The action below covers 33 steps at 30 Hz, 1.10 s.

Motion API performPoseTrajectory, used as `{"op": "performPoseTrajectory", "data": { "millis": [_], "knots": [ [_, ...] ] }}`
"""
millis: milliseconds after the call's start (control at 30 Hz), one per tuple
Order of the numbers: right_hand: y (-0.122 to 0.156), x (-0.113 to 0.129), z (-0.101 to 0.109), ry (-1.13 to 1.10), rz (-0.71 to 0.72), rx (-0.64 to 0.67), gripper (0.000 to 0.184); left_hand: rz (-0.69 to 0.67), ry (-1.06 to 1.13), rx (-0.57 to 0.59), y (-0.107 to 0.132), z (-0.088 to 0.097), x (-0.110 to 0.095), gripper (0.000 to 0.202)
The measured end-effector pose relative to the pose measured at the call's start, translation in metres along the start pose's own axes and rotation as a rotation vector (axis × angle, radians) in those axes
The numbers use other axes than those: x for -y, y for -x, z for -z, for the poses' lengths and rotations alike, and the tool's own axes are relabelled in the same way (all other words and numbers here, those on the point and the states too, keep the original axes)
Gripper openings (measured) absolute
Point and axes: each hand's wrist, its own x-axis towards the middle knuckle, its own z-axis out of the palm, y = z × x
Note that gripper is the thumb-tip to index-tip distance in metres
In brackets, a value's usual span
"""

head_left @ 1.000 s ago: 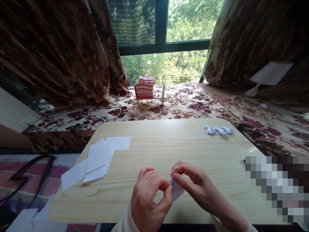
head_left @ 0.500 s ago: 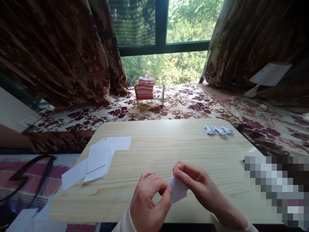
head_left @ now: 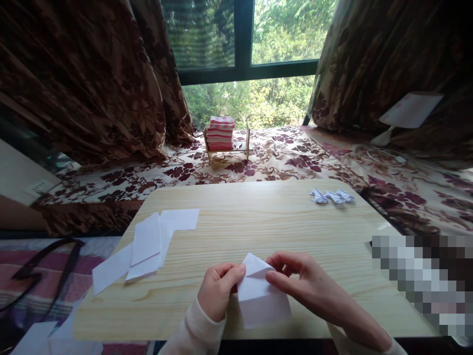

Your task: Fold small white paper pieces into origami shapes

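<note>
A partly folded sheet of white paper (head_left: 263, 301) is held up between my hands over the near part of the wooden table (head_left: 236, 222). My left hand (head_left: 219, 288) pinches its left edge, thumb on top. At its upper right edge, my right hand (head_left: 295, 276) grips the paper between thumb and fingers. A flap is turned over near the pointed top, and a crease crosses the sheet lower down. Several loose white sheets (head_left: 147, 239) lie overlapping on the table's left side. Small folded paper pieces (head_left: 334, 196) rest at the far right.
Beyond the table, a small wooden stand (head_left: 247, 143) bears a stack of red-and-white striped cloths (head_left: 220, 133) on a flowered cover. A white lamp (head_left: 410, 111) stands at right. More white paper (head_left: 37, 337) lies below the table at lower left. The right edge is pixelated.
The paper has been opened out from a smaller folded shape and turned to face me. My left hand has shifted to its left edge; the right hand stays on the upper right. The view moved slightly.
</note>
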Motion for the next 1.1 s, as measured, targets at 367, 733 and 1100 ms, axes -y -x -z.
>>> {"op": "performPoseTrajectory", "data": {
  "millis": [367,733,1100],
  "knots": [
    [0.001,-0.009,-0.004,0.032,0.092,-0.129,0.016,0.074,0.158,0.064,0.003,-0.006,-0.001,0.032],
    [-0.004,-0.009,-0.013,0.041,0.218,-0.128,0.02,-0.197,-0.212,0.055,0.021,-0.011,-0.021,0.035],
    [-0.001,-0.007,-0.013,-0.057,0.13,-0.132,0.033,-0.165,-0.344,-0.012,0.018,-0.019,-0.027,0.027]
  ]
}}
